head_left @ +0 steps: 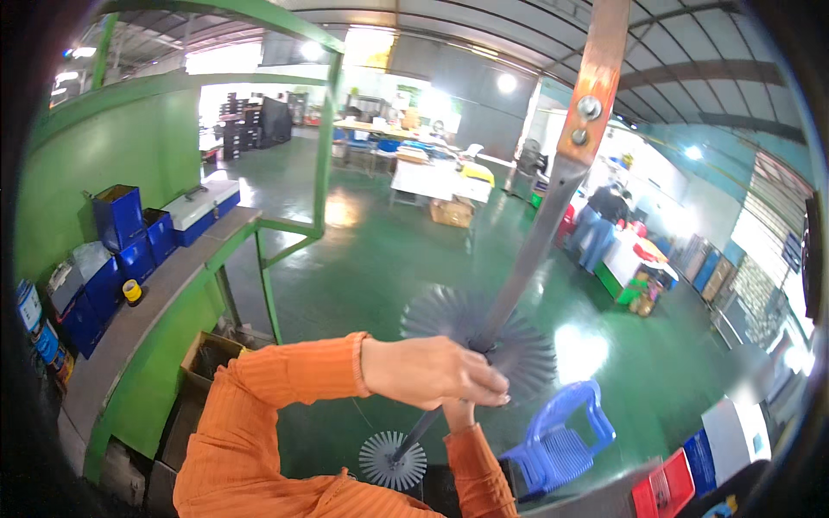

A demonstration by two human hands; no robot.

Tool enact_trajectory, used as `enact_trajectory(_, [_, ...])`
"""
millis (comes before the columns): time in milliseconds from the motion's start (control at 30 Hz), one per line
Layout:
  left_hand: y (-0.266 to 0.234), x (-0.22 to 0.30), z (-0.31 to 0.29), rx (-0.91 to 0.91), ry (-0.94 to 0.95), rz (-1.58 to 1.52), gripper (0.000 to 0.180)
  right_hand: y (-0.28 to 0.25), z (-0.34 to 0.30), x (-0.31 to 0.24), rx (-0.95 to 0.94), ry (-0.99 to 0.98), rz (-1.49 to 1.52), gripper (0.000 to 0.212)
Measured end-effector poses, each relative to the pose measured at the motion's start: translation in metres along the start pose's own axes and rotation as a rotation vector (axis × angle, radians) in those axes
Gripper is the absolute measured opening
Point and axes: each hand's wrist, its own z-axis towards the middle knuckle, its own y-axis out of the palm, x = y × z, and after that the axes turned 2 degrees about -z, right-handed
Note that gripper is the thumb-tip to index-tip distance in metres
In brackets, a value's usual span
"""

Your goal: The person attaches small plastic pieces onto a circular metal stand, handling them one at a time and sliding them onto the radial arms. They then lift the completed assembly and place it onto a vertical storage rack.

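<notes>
Above green floor [363, 285], a rod [537, 242] rises rightward, left hand [432, 371] gripping it, right hand's [459, 414] fingers hidden.

i see orange sleeves [302, 373] with thin lines, a grey pole [534, 250], grey striped discs [378, 457], a blue chair [554, 462] and a green floor [367, 281].

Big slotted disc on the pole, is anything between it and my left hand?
Nothing visible stands between them: your left hand overlaps the lower part of the big slotted disc in this view. Whether they touch, I can't tell.
</notes>
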Motion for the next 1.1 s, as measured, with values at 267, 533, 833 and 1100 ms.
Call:
enact_trajectory(267, [-0.034,-0.076,-0.149,0.141,-0.205,0.183,0.046,0.137,0.048,0.044,-0.17,-0.126,-0.071,0.027])
enact_trajectory(533, [-0.067,-0.11,-0.208,0.288,-0.377,0.039,0.046,0.198,0.099,0.032,-0.229,0.072,0.117,0.011])
enact_trajectory(833, [-0.063,-0.145,-0.258,0.402,-0.455,0.144,0.039,0.245,0.113,0.047,-0.204,0.177,-0.047,0.02])
enact_trajectory(1100, [-0.075,-0.15,-0.347,0.253,-1.047,0.123,0.093,0.293,0.1,0.084,-0.224,0.236,-0.092,0.032])
